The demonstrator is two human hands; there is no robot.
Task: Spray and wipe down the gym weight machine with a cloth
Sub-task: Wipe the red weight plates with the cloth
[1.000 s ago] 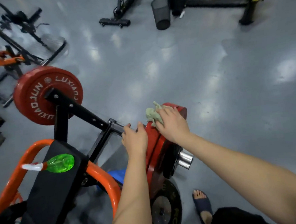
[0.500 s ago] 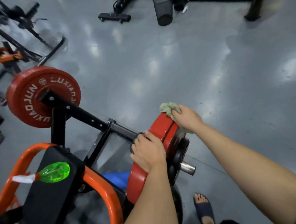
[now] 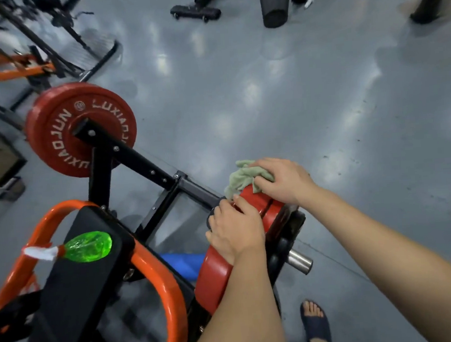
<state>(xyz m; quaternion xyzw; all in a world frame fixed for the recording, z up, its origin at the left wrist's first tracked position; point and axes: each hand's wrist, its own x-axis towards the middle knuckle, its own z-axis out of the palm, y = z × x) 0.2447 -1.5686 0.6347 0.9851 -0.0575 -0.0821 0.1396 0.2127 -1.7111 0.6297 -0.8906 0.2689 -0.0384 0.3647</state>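
The weight machine has a black frame (image 3: 144, 166), orange tubes (image 3: 156, 269) and a black pad (image 3: 75, 285). A red plate (image 3: 215, 275) sits on its near sleeve. My left hand (image 3: 236, 231) grips that plate's rim. My right hand (image 3: 283, 180) holds a pale green cloth (image 3: 239, 178) against the plate's top edge. A green spray bottle (image 3: 88, 247) with a white nozzle lies on the black pad, away from both hands. A second red plate (image 3: 64, 128) hangs on the far sleeve.
A steel sleeve end (image 3: 301, 261) juts out right of the near plate. My sandalled foot (image 3: 316, 324) stands on the grey floor below it. A black mesh bin (image 3: 274, 4) and other machine bases stand at the back. An orange-and-black machine (image 3: 11, 63) fills the left.
The right hand has slid the cloth along the top rim of the near red plate, back towards the left hand. The left hand keeps its grip on the rim.
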